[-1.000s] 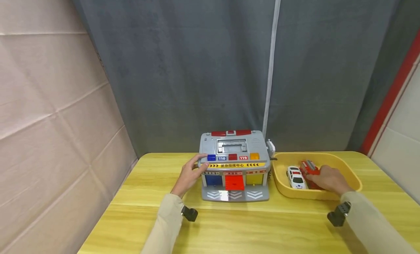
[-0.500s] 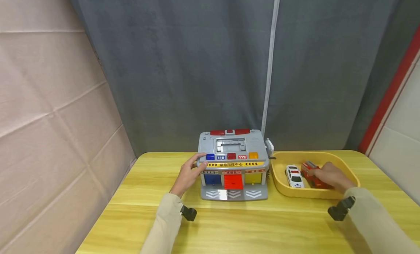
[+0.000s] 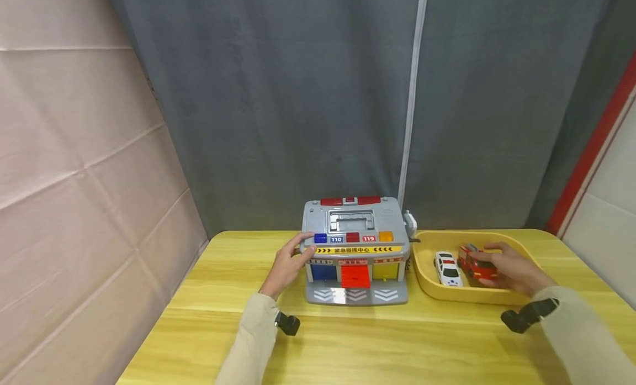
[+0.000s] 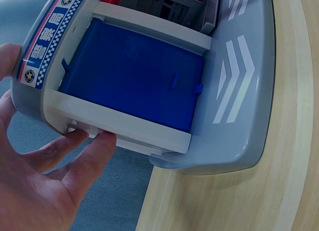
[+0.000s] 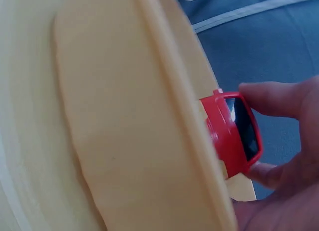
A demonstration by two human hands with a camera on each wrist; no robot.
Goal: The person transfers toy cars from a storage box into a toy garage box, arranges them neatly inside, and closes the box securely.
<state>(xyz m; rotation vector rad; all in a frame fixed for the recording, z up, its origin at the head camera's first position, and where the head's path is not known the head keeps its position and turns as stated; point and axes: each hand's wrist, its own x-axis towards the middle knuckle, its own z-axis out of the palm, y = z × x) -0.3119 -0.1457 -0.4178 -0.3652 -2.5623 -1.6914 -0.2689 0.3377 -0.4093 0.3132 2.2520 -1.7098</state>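
A grey toy rescue station point(image 3: 355, 247) with blue, red and yellow doors stands on the table. My left hand point(image 3: 287, 266) holds its left end, thumb at the front edge of the roof. In the left wrist view, fingertips press the side wall beside the blue door point(image 4: 137, 74). At the yellow tray point(image 3: 529, 263), my right hand point(image 3: 512, 268) pinches a red toy fire truck point(image 3: 481, 266) between thumb and fingers. The right wrist view has the truck's cab point(image 5: 229, 134) showing above the tray rim. Left of the truck lies a white toy police car point(image 3: 448, 269).
The wooden table point(image 3: 397, 346) stretches in front of the station and tray. Behind it hangs a grey curtain point(image 3: 298, 98). A white crank-like part point(image 3: 410, 225) juts from the station's right side, close to the tray.
My right hand has shifted slightly right and turned, and its fingers now hold the fire truck by its sides, leaving more of it visible. My left hand stays on the station.
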